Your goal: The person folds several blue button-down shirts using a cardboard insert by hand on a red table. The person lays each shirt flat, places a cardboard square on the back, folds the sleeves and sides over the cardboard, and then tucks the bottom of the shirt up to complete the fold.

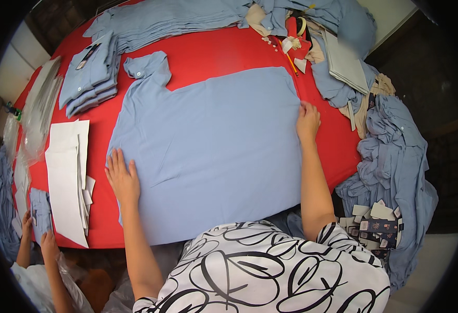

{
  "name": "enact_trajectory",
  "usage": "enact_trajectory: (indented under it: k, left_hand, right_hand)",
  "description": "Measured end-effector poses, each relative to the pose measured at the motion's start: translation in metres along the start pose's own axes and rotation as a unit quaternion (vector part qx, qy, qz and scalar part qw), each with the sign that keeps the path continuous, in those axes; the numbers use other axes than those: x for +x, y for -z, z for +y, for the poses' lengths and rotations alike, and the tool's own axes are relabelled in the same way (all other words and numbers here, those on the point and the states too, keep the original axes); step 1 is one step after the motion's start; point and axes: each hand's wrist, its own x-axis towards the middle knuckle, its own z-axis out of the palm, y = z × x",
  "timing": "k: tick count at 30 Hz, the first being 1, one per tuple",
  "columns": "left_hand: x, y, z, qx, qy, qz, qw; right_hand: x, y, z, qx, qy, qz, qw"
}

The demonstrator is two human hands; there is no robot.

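Observation:
A light blue shirt (223, 146) lies spread out on the red-covered table (197, 57), with one sleeve and its buttoned cuff sticking out at the far left. My left hand (122, 176) rests flat on the shirt's left edge, fingers stretched. At the right edge, my right hand (308, 122) has its fingers bent and pressed together on the rim of the cloth, seemingly pinching it. Small creases run across the fabric near my left hand.
Folded blue shirts (90, 73) are stacked at the far left. White paper sheets (67, 177) and clear plastic bags (40, 109) lie left. A pencil (292, 64), white boards (345, 63), heaped shirts (390, 151) and tags (377, 224) are right. Another person's hands (46, 241) hold a folded garment.

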Motion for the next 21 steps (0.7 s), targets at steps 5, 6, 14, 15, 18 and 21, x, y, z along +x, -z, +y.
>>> enact_trajectory:
  k: [5,6,14,15,18,21]
  left_hand:
    - [0.026,0.014,0.01,-0.034,0.038,-0.01,0.999]
    - [0.026,0.013,0.004,-0.009,0.038,0.001,0.999]
    - [0.026,0.008,0.0,-0.018,0.042,0.019,0.999]
    - [0.035,-0.003,0.006,-0.057,0.031,0.011,0.998]
    - [0.029,0.005,0.005,-0.065,0.041,0.018,0.997]
    - [0.025,0.01,0.0,-0.037,0.033,0.03,0.998]
  right_hand:
    - [0.061,-0.016,0.002,0.005,0.013,0.001,1.0]
    - [0.072,-0.022,0.001,0.057,-0.007,-0.003,0.998]
    - [0.111,0.064,0.162,-0.232,-0.203,0.042,0.95]
    - [0.11,0.1,0.238,-0.348,-0.143,-0.06,0.924]
    - [0.103,0.143,0.23,-0.308,-0.212,-0.249,0.893]
    - [0.051,0.163,0.214,-0.339,-0.101,-0.284,0.891]
